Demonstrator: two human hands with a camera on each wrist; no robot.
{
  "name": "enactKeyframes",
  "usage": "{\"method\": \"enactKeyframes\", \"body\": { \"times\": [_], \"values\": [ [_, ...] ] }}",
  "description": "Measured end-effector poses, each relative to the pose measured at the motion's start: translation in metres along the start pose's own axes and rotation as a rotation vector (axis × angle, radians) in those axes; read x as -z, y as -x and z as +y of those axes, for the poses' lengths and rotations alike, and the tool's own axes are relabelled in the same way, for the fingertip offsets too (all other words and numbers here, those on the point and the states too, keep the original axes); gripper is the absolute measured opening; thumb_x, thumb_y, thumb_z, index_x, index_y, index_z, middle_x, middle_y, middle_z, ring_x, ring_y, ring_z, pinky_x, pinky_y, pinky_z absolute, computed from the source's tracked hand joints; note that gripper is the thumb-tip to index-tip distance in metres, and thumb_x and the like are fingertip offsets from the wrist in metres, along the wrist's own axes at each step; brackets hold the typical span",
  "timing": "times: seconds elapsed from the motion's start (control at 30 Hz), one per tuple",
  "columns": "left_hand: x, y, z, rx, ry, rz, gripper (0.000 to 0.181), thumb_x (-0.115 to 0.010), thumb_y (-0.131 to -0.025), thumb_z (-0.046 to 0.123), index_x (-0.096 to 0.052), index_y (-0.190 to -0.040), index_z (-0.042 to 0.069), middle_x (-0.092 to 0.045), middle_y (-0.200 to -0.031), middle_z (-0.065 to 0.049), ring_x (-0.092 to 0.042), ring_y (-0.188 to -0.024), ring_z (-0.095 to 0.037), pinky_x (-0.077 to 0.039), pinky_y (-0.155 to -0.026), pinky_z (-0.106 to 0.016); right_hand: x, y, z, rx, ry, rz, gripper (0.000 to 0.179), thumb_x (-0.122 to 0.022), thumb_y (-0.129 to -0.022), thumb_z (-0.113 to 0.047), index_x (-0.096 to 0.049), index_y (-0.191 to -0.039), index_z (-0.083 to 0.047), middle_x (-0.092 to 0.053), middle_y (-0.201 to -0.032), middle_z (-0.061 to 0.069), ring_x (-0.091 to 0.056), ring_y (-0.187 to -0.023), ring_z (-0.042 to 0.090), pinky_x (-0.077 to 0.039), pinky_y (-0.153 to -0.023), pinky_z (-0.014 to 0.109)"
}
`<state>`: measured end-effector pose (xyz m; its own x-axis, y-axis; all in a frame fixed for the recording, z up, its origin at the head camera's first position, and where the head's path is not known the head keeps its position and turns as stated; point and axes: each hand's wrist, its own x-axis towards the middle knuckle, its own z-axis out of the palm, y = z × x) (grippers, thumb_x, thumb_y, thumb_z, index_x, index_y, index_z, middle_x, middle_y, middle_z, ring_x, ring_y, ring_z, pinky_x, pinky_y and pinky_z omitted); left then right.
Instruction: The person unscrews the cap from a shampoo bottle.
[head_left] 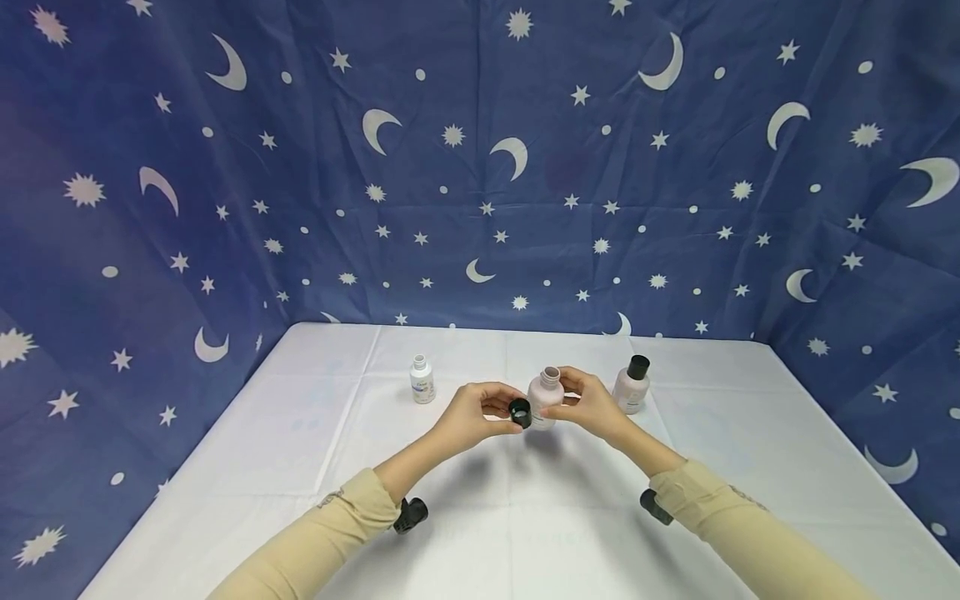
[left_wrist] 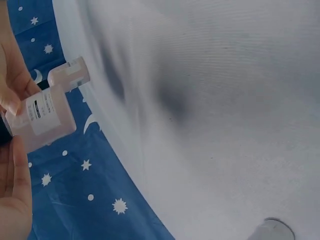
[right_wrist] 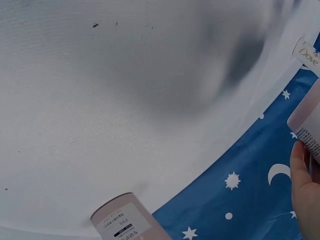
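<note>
My left hand point(head_left: 480, 412) pinches a black cap point(head_left: 520, 412) between thumb and fingers, its hollow side toward the head camera. Beside it, the right hand point(head_left: 588, 402) grips a pale pink bottle point(head_left: 545, 398) by its side, and the bottle's threaded neck is uncapped. In the left wrist view this bottle point(left_wrist: 47, 120) shows a white printed label, with the left hand point(left_wrist: 15, 200) low at the edge. The right wrist view cuts off the held bottle point(right_wrist: 307, 122) and the right hand point(right_wrist: 306, 187). Whether cap and bottle touch, I cannot tell.
A second pink bottle point(head_left: 632, 387) with a black cap stands right of the right hand. The small white bottle point(head_left: 422, 382) at the back left has no cap. Dark objects point(head_left: 411, 515) lie by the left sleeve; another point(head_left: 655, 505) is partly hidden by the right sleeve.
</note>
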<state>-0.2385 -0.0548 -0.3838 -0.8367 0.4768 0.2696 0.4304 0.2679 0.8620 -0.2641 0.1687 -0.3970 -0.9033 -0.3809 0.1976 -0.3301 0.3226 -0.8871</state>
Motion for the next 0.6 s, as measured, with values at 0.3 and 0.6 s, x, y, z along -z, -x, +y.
{"method": "enactKeyframes", "body": {
  "times": [0.3,0.6],
  "values": [
    [-0.013,0.001,-0.014,-0.006,-0.141,-0.097,0.033,-0.080,-0.073,0.005,-0.069,-0.104,0.002,-0.071,-0.094,-0.010,-0.065,-0.086,-0.019,-0.054,-0.077,-0.018,-0.001,-0.015,0.006,0.015,0.081,0.034,0.055,-0.077,-0.076,-0.004,-0.052,-0.124,0.009,-0.060,-0.118,0.027,-0.061,-0.102,0.035,-0.056,-0.085,0.035],
    [-0.027,-0.003,-0.028,0.024,-0.145,-0.160,0.034,-0.079,-0.070,-0.002,-0.068,-0.102,-0.001,-0.070,-0.094,-0.014,-0.067,-0.078,-0.018,-0.055,-0.069,-0.014,0.001,-0.030,0.008,0.011,0.152,0.046,0.058,-0.076,-0.076,-0.003,-0.049,-0.126,0.012,-0.059,-0.118,0.030,-0.061,-0.105,0.040,-0.055,-0.087,0.041]
  ]
}}
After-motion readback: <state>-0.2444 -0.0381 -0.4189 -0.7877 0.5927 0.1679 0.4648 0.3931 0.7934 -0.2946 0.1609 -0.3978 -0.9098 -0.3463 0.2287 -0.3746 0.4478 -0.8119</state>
